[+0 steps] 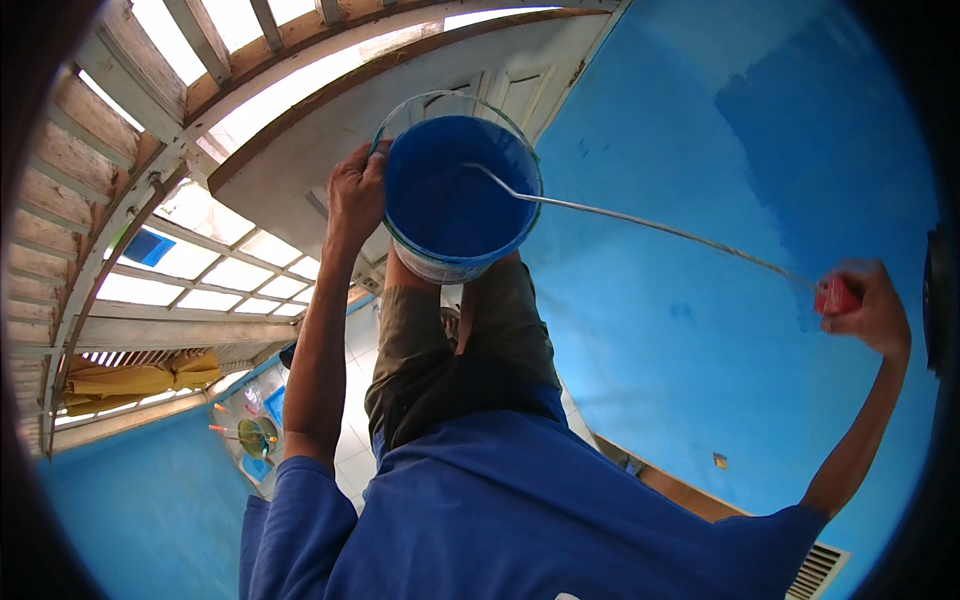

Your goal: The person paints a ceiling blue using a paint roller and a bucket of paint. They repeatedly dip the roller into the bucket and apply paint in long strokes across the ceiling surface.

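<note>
A round bucket [450, 215] of deep blue paint is held up at the centre, in front of my legs. My left hand [355, 200] is closed on the left side of its rim, where the bail handle joins. My right hand [860, 305], slightly blurred, grips the red handle [836, 294] of a long thin metal rod [650, 219]. The rod runs across to the bucket and bends down inside it; what is on that end is hidden in the bucket.
A light blue wall [650, 330] with a darker blue patch fills the right. A white door [510, 95] and barred windows [220, 245] are at upper left. Yellow cloth [135, 385] hangs on the left. On the tiled floor [355, 440] stand a green container [256, 440] and other small items.
</note>
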`<action>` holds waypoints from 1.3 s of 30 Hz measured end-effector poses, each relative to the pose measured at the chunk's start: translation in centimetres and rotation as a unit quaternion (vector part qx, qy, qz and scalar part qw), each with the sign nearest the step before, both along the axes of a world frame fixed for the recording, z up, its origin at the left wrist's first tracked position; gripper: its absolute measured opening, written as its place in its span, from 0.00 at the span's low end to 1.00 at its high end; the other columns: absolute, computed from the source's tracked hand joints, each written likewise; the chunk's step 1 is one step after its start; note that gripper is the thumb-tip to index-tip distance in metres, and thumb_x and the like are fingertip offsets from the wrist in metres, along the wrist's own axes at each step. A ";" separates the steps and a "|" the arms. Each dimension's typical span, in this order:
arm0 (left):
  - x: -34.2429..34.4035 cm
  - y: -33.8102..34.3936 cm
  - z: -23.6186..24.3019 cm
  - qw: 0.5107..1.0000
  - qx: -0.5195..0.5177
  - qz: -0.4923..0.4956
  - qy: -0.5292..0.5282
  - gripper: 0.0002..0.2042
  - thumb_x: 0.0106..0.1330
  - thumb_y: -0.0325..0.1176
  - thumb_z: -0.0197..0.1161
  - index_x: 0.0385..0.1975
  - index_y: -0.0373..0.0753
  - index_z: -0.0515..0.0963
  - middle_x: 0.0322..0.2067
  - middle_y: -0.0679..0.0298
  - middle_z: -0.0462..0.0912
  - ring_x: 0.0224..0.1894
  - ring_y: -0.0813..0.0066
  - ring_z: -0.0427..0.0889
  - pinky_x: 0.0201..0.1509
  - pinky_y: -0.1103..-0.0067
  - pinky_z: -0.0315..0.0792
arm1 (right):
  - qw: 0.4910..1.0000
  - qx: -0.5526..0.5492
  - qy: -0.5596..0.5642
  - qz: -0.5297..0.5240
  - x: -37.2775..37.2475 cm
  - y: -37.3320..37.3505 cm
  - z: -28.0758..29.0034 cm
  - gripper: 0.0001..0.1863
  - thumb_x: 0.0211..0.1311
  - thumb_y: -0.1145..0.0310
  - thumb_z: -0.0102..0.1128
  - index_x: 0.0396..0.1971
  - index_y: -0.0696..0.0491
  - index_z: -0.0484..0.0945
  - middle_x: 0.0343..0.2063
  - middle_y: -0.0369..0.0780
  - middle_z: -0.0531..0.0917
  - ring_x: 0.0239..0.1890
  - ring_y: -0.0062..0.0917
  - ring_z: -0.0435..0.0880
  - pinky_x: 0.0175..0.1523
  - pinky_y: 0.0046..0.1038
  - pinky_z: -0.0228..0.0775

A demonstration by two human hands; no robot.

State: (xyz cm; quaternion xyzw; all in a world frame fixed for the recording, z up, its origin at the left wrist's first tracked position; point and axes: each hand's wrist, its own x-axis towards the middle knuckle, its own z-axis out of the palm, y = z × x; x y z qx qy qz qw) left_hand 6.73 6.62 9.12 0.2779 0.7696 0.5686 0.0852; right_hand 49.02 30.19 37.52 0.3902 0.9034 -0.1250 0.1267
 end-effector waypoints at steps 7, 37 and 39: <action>0.4 0.3 -0.4 1.000 0.028 -0.005 0.003 0.16 0.63 0.40 0.48 0.39 0.37 0.78 0.27 0.56 0.81 0.32 0.73 0.79 0.38 0.77 0.70 | 0.993 0.070 -0.060 -0.067 -9.6 -2.6 2.8 0.28 0.24 0.74 0.75 0.34 0.55 0.73 0.30 0.40 0.76 0.30 0.26 0.78 0.32 0.24 0.73; -1.3 0.1 -0.6 1.000 0.015 0.016 0.015 0.16 0.62 0.39 0.48 0.40 0.38 0.78 0.26 0.53 0.80 0.31 0.68 0.79 0.38 0.74 0.69 | 0.976 0.189 0.090 -0.061 5.4 -7.9 -12.4 0.10 0.35 0.77 0.61 0.21 0.55 0.71 0.19 0.41 0.76 0.23 0.34 0.76 0.29 0.31 0.65; -1.5 0.1 -0.6 1.000 0.022 0.011 0.013 0.15 0.62 0.39 0.48 0.41 0.38 0.78 0.27 0.54 0.80 0.31 0.68 0.79 0.38 0.75 0.70 | 0.973 0.177 0.115 -0.093 6.1 -8.2 -12.8 0.09 0.35 0.77 0.61 0.22 0.55 0.72 0.18 0.41 0.75 0.22 0.33 0.76 0.28 0.30 0.66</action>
